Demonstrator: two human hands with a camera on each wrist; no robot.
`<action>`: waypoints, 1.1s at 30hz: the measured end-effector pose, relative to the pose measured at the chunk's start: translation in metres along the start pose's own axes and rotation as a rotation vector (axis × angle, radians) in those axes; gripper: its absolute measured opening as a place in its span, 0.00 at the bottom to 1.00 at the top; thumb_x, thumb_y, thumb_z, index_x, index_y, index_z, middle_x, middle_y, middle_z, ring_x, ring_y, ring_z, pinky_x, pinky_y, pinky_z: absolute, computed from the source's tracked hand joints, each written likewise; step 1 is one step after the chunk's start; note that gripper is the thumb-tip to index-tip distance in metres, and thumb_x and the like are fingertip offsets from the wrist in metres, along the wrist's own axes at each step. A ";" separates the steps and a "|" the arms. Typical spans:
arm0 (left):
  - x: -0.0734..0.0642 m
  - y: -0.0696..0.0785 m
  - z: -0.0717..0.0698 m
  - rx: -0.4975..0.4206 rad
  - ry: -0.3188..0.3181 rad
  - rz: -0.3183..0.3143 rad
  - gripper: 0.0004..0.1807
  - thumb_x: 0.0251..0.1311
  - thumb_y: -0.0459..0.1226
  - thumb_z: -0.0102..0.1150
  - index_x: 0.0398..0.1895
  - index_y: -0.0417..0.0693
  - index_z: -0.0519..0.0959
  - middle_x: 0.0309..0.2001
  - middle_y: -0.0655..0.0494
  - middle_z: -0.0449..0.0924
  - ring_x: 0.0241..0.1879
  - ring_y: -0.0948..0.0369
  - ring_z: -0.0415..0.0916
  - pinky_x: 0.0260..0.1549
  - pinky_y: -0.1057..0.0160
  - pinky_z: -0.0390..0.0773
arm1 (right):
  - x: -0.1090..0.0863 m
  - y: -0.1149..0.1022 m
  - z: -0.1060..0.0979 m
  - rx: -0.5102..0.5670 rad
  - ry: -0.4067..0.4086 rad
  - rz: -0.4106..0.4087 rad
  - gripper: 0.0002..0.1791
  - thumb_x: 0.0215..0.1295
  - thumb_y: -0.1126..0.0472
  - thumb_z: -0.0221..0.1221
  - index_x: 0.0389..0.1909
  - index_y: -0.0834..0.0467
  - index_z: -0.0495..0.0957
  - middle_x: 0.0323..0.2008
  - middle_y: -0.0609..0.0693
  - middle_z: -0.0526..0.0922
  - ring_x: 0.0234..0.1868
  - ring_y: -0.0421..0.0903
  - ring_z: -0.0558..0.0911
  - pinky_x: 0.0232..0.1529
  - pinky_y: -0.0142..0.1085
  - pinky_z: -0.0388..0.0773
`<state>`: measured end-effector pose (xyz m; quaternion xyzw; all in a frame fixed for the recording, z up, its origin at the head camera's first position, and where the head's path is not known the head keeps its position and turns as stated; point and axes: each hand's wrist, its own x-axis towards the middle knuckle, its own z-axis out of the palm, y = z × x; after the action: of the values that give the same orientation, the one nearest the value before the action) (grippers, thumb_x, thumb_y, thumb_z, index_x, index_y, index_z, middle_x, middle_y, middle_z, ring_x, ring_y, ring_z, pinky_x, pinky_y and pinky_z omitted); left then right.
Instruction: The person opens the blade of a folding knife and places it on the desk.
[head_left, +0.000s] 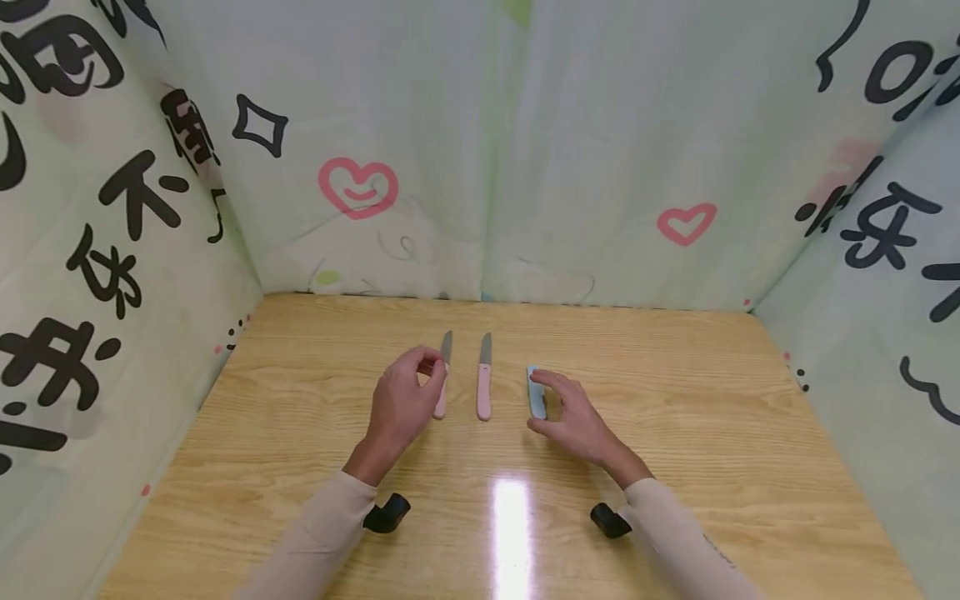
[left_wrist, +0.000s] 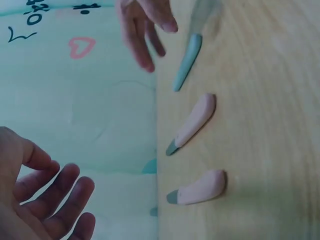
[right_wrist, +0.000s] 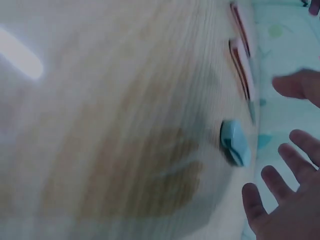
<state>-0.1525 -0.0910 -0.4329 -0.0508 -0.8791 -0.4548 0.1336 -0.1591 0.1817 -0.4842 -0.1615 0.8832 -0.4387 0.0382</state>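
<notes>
knives [head_left: 483, 389] on table [head_left: 675, 433] | left hand [head_left: 401, 408], right hand [head_left: 573, 417] open, holding nothing

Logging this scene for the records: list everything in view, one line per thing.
pink-handled knives: 2, pink handles with grey blades, side by side mid-table, blades toward the back wall.
blue knife: 1, light blue, right of the pink ones.
table: 1, light wood.
printed cloth walls: pale green with black characters and pink hearts, on three sides.
left hand: 1, fingers loosely curled beside the left pink knife.
right hand: 1, fingers spread by the blue knife.
</notes>
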 end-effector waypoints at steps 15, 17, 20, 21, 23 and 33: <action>-0.026 -0.026 0.007 -0.119 -0.378 0.092 0.13 0.71 0.33 0.58 0.56 0.40 0.77 0.56 0.50 0.74 0.56 0.49 0.73 0.55 0.45 0.74 | 0.047 0.018 -0.020 -0.333 -0.342 0.002 0.58 0.46 0.59 0.76 0.78 0.63 0.56 0.76 0.65 0.55 0.75 0.67 0.53 0.66 0.69 0.52; -0.029 -0.027 0.008 -0.134 -0.394 0.099 0.12 0.71 0.32 0.58 0.54 0.39 0.77 0.57 0.48 0.71 0.58 0.48 0.71 0.57 0.45 0.73 | 0.048 0.019 -0.020 -0.324 -0.350 0.022 0.58 0.46 0.58 0.76 0.78 0.63 0.55 0.75 0.65 0.57 0.74 0.66 0.55 0.66 0.69 0.52; -0.032 -0.027 0.011 -0.150 -0.408 0.105 0.09 0.71 0.31 0.59 0.50 0.37 0.77 0.60 0.44 0.68 0.61 0.48 0.68 0.59 0.44 0.72 | 0.049 0.020 -0.020 -0.310 -0.350 0.040 0.58 0.46 0.58 0.76 0.78 0.62 0.55 0.74 0.65 0.59 0.74 0.65 0.56 0.66 0.69 0.52; -0.033 -0.027 0.012 -0.150 -0.405 0.110 0.08 0.70 0.31 0.59 0.48 0.38 0.77 0.60 0.44 0.67 0.61 0.49 0.68 0.59 0.45 0.72 | 0.048 0.020 -0.020 -0.307 -0.347 0.041 0.58 0.47 0.58 0.75 0.78 0.61 0.55 0.74 0.65 0.60 0.74 0.65 0.56 0.66 0.69 0.52; -0.034 -0.026 0.015 -0.145 -0.405 0.125 0.07 0.70 0.31 0.59 0.48 0.39 0.77 0.60 0.43 0.67 0.61 0.50 0.68 0.59 0.45 0.72 | 0.047 0.021 -0.019 -0.303 -0.331 0.029 0.57 0.47 0.57 0.75 0.78 0.62 0.56 0.73 0.65 0.61 0.73 0.65 0.58 0.66 0.67 0.53; -0.038 -0.018 0.023 0.025 -0.415 0.398 0.23 0.59 0.27 0.69 0.59 0.44 0.79 0.66 0.48 0.70 0.66 0.52 0.66 0.59 0.50 0.73 | 0.023 -0.004 -0.023 -0.096 -0.286 0.045 0.59 0.50 0.52 0.75 0.77 0.64 0.51 0.67 0.67 0.65 0.68 0.66 0.61 0.61 0.65 0.63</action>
<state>-0.1244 -0.0810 -0.4703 -0.3126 -0.8659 -0.3885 0.0384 -0.1847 0.1904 -0.4654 -0.2041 0.8920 -0.3676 0.1659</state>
